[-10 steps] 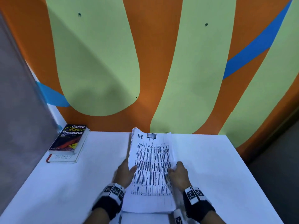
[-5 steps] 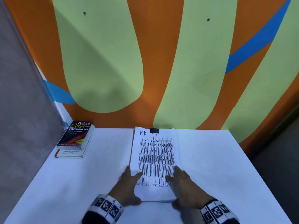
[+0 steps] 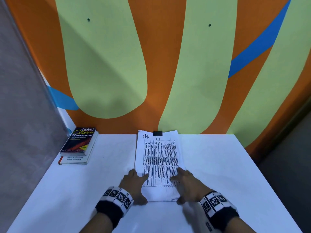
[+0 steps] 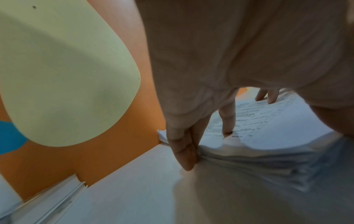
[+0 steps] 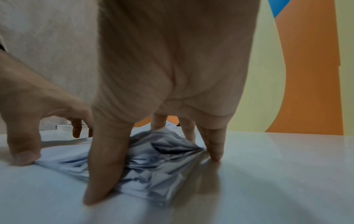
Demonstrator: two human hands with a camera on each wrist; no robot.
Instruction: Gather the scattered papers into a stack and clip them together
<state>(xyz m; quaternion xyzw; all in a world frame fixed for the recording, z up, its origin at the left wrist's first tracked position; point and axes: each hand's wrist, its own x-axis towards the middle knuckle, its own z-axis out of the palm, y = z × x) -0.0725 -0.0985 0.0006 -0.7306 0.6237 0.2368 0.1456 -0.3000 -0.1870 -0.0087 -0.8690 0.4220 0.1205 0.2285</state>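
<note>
**Clipped stack flat on table, both hands on its near end**

Where the white table [image 3: 227,174] meets the orange and green wall [image 3: 151,81], we see the paper stack [image 3: 158,158] lying flat, long side running away from the person, far edge just at the wall. A black binder clip [image 3: 157,133] sits on that far edge, wire handle folded down onto the top sheet. Top sheet carries a printed grid and handwritten "HR" at the far left corner.

We see the left hand [image 3: 134,184] at the stack's near left edge, fingers straight and loosely spread, fingertips [image 4: 186,153] touching the stack's side edge and the table, one finger pressing on the top sheet. The right hand [image 3: 188,184] mirrors it at the near right edge, also with extended fingers, thumb at the near corner, fingertips [image 5: 215,148] down against the sheets' edge. Neither hand curls around anything. Sheet edges at the near right corner look uneven and fanned in the right wrist view.

Two stacked books [image 3: 78,145] lie at the table's far left, well apart from the papers; the top one reads "Oxford Colour Thesaurus".
</note>
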